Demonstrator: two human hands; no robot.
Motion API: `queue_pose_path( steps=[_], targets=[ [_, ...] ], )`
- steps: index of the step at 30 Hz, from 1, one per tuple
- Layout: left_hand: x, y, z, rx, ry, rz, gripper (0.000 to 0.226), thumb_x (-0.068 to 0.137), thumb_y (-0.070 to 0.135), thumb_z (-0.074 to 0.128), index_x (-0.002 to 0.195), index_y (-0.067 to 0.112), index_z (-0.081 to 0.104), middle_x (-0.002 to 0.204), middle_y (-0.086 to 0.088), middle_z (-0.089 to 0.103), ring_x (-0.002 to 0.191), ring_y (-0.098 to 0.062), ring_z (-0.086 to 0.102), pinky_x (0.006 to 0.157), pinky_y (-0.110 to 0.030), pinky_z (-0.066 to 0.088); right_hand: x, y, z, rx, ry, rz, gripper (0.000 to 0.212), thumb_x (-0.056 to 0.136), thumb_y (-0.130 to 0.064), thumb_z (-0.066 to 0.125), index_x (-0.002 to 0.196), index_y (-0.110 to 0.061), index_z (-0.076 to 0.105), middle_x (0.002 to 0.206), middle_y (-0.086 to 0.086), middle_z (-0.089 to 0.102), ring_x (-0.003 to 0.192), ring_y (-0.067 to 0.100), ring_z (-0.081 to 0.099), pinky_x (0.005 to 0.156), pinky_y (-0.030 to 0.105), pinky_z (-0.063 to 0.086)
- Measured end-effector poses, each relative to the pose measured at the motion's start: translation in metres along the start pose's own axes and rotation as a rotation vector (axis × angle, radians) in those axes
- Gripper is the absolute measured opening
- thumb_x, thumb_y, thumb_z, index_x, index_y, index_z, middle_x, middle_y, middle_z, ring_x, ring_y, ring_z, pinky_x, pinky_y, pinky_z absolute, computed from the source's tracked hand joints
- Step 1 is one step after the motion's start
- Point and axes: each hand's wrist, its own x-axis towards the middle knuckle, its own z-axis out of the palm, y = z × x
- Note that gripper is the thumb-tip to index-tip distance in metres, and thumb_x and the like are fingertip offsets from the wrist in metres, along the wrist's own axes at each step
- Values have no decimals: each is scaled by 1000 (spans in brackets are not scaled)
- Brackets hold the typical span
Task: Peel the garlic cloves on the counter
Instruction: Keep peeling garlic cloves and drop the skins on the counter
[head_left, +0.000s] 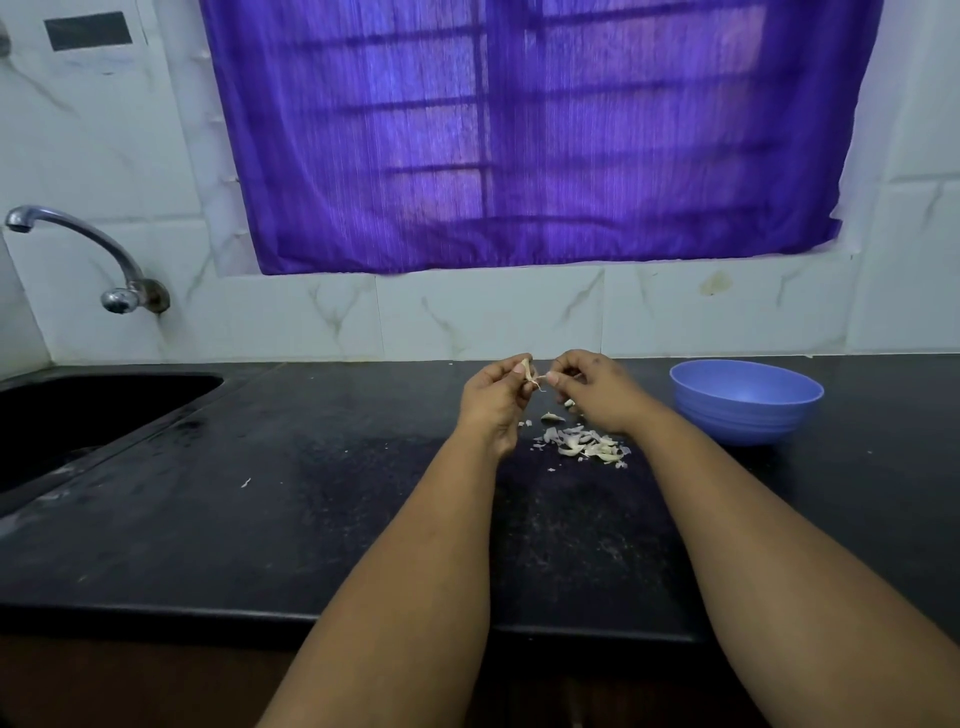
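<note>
on the black counter (260, 519), off to the right near the tiled wall, a blue plastic bowl (746, 401) is sitting upright, and from my angle i am seeing only its bare inner wall; i cannot tell whether anything is lying at its bottom. at the far left the black sink (78, 410) is sitting sunk into the counter, with a chrome tap (78, 244) reaching out over it from the wall; what is in the basin i cannot make out.

both bare forearms are stretching forward from the bottom edge, and the hands are meeting above the counter, just left of the bowl. the left hand (496, 397) is curling its fingers and thumb round a garlic clove (527, 370), holding it up off the surface. the right hand (592, 387) is pinching a thin strip of skin (540, 381) that is trailing from the clove, thumb and fingertip pressed together on it, the other fingers loosely bent. the two hands are sitting very close, almost touching.

below the right hand a pile of papery garlic peels (584, 444) is lying on the counter, with a few pale pieces (551, 417) just behind it that may be cloves; i cannot tell. a purple curtain (519, 130) is hanging over the window behind.
</note>
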Motion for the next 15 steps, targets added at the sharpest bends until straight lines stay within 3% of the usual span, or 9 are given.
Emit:
queue_pose_path(
  steps=[3, 6, 8, 12, 15],
  targets=[
    [2, 2, -2, -35, 23, 21, 15, 97, -5, 46, 100, -2, 61, 79, -8, 58, 67, -11, 53, 57, -11, 49, 1, -2, -2, 95, 66, 39, 7, 98, -21, 53, 96, -16, 57, 79, 1, 61, 67, 14, 54, 66, 27, 48],
    [3, 5, -3, -68, 18, 57, 15, 96, -6, 47, 98, -1, 61, 79, -9, 59, 69, -12, 55, 62, -12, 51, 2, 1, -10, -20, 222, -9, 5, 91, -17, 64, 87, -16, 61, 75, -5, 60, 66, 7, 54, 57, 6, 40],
    [1, 4, -2, -68, -8, 59, 15, 96, -7, 48, 96, 0, 61, 82, -9, 61, 71, -12, 59, 66, -13, 53, 0, 4, -14, -135, 255, -11, 9, 85, -12, 71, 80, -15, 64, 72, -8, 61, 65, 2, 54, 52, 0, 37],
    [-1, 1, 0, -14, -61, 44, 15, 95, -8, 49, 96, 3, 60, 90, -12, 66, 80, -16, 65, 70, -15, 55, -1, 8, -16, -198, 249, 34, 18, 81, -2, 70, 84, -19, 65, 65, -7, 63, 64, 5, 60, 54, 9, 38],
    [-1, 2, 1, -2, -71, 36, 17, 94, -9, 49, 96, 3, 61, 91, -12, 67, 82, -16, 65, 69, -15, 55, -2, 5, -17, -254, 201, 69, 21, 83, -1, 64, 96, -17, 69, 75, -2, 66, 69, 10, 60, 62, 20, 42]
  ],
)
